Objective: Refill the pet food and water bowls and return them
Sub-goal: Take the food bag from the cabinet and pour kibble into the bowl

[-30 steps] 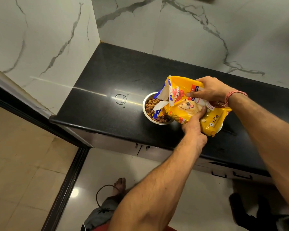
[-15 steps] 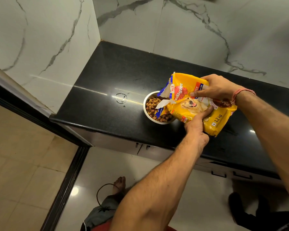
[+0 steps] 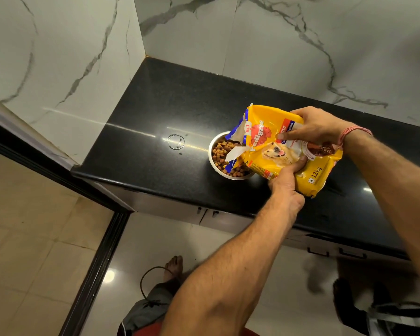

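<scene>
Bag [image 3: 274,141] of dog food, yellow, tipped on its side over the bowl [image 3: 212,151], torn mouth pointing left and down into it. Mouth edge overlaps the bowl's right half. Bowl is steel, round, sits on the table [image 3: 155,105] near the front edge, filled with brown kibble [image 3: 220,154]. Can't tell if kibble is falling out right now.

Right hand [image 3: 318,127] grips the bag from the top, fingers wrapped over the upper edge, index finger laid flat across the print. Red thread band [image 3: 352,133] on that wrist. Left hand [image 3: 286,183] grips the bag from below, thumb on the front face, fingers curled under it. Bag's bottom end hangs off to the right, off the table surface.

Table is black polished stone, set in a corner of white marble walls [image 3: 58,57]. Ring-shaped wet mark [image 3: 176,141] on the table, left of the bowl, apart from it. Below the table edge: cabinet handles [image 3: 335,252], glossy floor [image 3: 155,238], one bare foot [image 3: 174,267].
</scene>
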